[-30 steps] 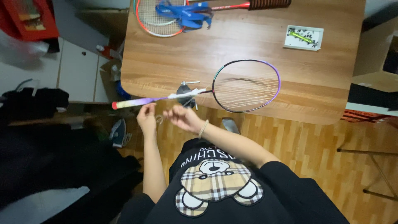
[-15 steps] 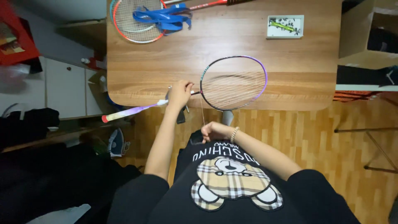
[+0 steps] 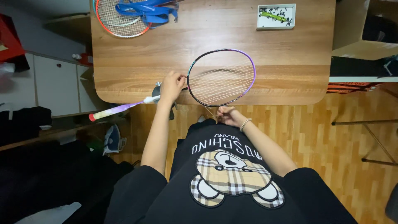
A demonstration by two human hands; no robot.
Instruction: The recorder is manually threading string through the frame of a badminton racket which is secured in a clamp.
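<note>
A purple-and-black badminton racket [image 3: 221, 77] lies with its head on the wooden table [image 3: 282, 58]; its pale purple handle sticks out past the table's near edge to the left. My left hand [image 3: 171, 86] grips the racket at the throat, where shaft meets head. My right hand [image 3: 228, 116] is closed just below the table edge, pinching loose racket string [image 3: 210, 111] that runs down from the frame's lower rim. The head is only partly strung.
An orange racket [image 3: 120, 16] with a blue strap lies at the table's far left. A small white tray [image 3: 275, 16] with dark bits and a green item sits far right. White cabinets [image 3: 54, 83] stand left, boxes right, metal legs on the wooden floor.
My left hand has stayed at the racket throat since half a second ago; a second ago both hands were together below the table edge. My right hand has pulled the string toward my body.
</note>
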